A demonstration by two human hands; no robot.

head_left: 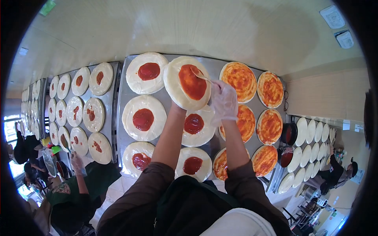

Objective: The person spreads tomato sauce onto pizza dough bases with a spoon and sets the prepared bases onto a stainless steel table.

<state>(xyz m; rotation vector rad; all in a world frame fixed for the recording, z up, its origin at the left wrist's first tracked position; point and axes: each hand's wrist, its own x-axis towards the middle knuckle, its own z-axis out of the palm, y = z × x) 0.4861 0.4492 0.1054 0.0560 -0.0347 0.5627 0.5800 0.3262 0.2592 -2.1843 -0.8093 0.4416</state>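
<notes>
My left hand (179, 107) holds up a pizza base (173, 88) from below; its fingers are hidden under the dough. A red patch of sauce (193, 88) covers the middle of this base, leaving a wide pale rim. In a clear plastic glove, my right hand (225, 100) is closed around the handle of a spoon (202, 77), whose tip rests in the sauce. Below the lifted base lies another pizza base (201, 135) with a pool of sauce in its centre. To the right, several bases such as this sauced pizza base (238, 82) have sauce spread nearly to the edge.
The bases lie on a metal table (165, 94) against a wall. Another table with sauced bases (93, 114) stands left, where a co-worker's gloved hand (77, 164) works. Dark pots of sauce (289, 134) and plain bases (301, 131) are at right, with another person (334, 173) beyond.
</notes>
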